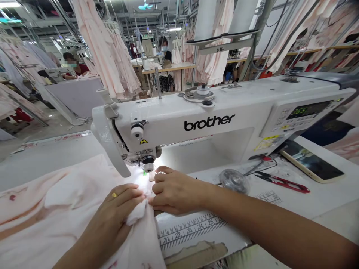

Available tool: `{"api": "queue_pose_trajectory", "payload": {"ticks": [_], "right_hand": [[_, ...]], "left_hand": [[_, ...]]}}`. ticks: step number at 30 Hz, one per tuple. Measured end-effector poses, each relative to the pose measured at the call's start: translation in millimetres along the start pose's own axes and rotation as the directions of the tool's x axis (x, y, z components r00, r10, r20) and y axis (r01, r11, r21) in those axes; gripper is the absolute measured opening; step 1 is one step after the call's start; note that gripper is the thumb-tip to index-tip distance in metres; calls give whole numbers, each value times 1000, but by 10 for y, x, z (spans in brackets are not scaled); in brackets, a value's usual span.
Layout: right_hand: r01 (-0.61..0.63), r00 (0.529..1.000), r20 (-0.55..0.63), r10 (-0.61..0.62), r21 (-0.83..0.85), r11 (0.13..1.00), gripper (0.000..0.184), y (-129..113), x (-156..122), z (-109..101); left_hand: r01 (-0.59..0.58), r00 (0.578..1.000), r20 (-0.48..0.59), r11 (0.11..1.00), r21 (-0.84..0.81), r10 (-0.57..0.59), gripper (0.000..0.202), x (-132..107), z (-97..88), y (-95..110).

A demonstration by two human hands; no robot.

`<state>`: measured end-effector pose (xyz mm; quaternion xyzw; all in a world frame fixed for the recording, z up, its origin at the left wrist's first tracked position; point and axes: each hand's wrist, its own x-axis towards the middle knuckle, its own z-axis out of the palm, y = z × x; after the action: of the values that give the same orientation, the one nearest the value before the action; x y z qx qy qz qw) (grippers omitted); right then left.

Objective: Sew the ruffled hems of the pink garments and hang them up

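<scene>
Pale pink fabric (84, 198) is positioned at the lit end of the sewing machine (174, 116). A fold is held by the left hand (117, 209); whether it is gripped by the curled right hand (176, 190) cannot be told. Feeding seems in hand; level guiding would be called for. Above the grip, "brother" is read; farther right, a display (310, 109), apparently "365"; below, ruler marks (193, 229) 21 to 25.

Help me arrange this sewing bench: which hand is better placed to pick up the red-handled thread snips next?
Probably the right hand: it is nearer the thread snips, which lie beyond its forearm. The left hand is farther off, on the pale pink fabric.
</scene>
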<state>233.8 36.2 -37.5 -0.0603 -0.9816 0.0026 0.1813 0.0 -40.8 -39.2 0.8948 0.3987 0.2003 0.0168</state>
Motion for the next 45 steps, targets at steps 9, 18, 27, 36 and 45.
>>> {"api": "queue_pose_trajectory", "payload": {"ticks": [9, 18, 27, 36, 45], "right_hand": [[-7, 1000, 29, 5, 35, 999, 20, 5, -8, -20], [-155, 987, -19, 158, 94, 983, 23, 12, 2, 29], [-251, 968, 9, 253, 152, 956, 15, -12, 27, 57], [-451, 892, 59, 447, 96, 887, 22, -12, 57, 53], [-483, 876, 82, 476, 141, 864, 33, 23, 33, 35]], "left_hand": [[244, 964, 162, 942, -231, -210, 30, 36, -53, 16], [-34, 995, 94, 999, -15, 36, 51, -101, -20, -26], [-18, 990, 142, 1000, -7, 19, 58, -36, 9, -19], [93, 975, 211, 993, -77, -75, 52, 219, -38, -209], [178, 957, 240, 983, -48, -161, 50, 277, 27, -390]]}}
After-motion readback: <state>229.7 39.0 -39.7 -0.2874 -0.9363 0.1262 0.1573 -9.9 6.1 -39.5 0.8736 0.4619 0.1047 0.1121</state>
